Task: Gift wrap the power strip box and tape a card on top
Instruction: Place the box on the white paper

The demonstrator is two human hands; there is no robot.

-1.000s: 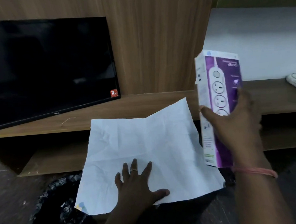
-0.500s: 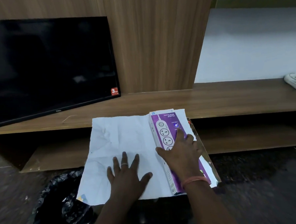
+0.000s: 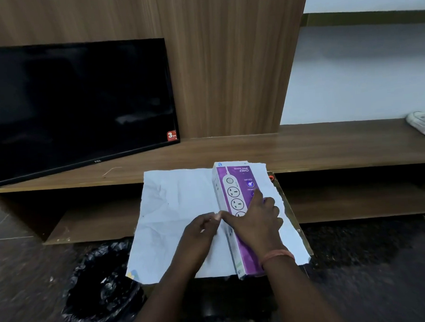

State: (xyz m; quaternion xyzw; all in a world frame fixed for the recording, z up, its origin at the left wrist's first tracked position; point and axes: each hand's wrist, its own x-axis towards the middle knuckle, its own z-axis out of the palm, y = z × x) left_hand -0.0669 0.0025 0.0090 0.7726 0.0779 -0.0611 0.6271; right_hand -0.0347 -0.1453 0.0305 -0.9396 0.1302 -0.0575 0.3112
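Box set on paper; wrapping not yet begun.

Right hand [image 3: 256, 220] lies flat, fingers spread, on the power strip box [image 3: 236, 208], right of centre on the white paper [image 3: 179, 207]. Left hand [image 3: 200, 231]: fingers curled beside the box; grip unclear. Card, tape: unseen. Desk [image 3: 291, 211] mostly covered.
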